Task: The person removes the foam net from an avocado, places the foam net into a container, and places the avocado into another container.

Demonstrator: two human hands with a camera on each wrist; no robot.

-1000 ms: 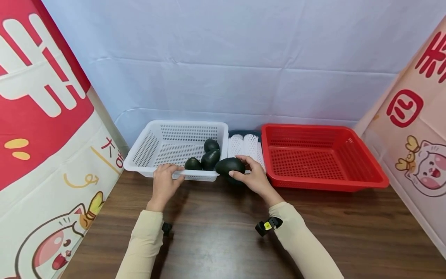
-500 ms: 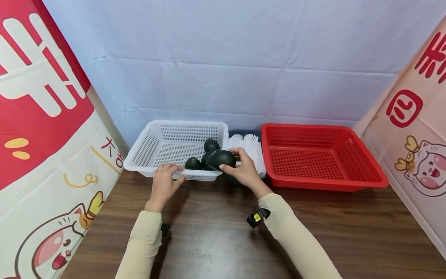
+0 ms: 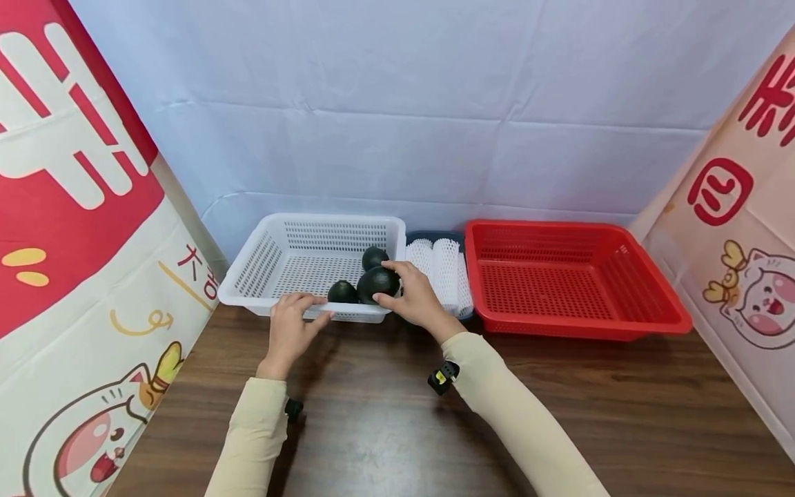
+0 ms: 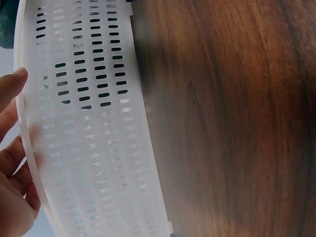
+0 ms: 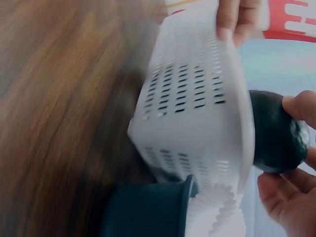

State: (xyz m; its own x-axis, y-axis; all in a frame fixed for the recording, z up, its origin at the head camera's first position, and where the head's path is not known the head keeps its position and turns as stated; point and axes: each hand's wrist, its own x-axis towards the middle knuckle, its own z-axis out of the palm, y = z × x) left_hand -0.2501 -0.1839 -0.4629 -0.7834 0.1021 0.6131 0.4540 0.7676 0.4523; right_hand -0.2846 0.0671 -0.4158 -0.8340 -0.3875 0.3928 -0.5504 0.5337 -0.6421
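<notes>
My right hand (image 3: 417, 298) grips a dark green avocado (image 3: 376, 284) just over the front right corner of the white plastic basket (image 3: 239, 300). In the right wrist view, thumb and fingers hold the avocado (image 5: 276, 133) from opposite sides beside the basket rim. My left hand (image 3: 290, 335) holds the basket's front rim. The left wrist view shows that thumb (image 4: 12, 85) at the rim and fingertips partly behind the perforated wall (image 4: 89, 94). Inside the basket, one avocado (image 3: 343, 292) lies near the front wall and another (image 3: 374, 258) farther back. The held avocado may hide another beneath it.
A dark blue container (image 5: 145, 210) with white foam net sleeves (image 3: 446, 273) stands right of the white basket. Farther right is a red basket (image 3: 580, 330). Everything sits on a brown wooden table (image 3: 373, 421), with a pale cloth (image 3: 397, 138) hanging behind.
My right hand has carried the avocado left, from in front of the foam sleeves to over the white basket's right corner. My left hand has stayed at the rim.
</notes>
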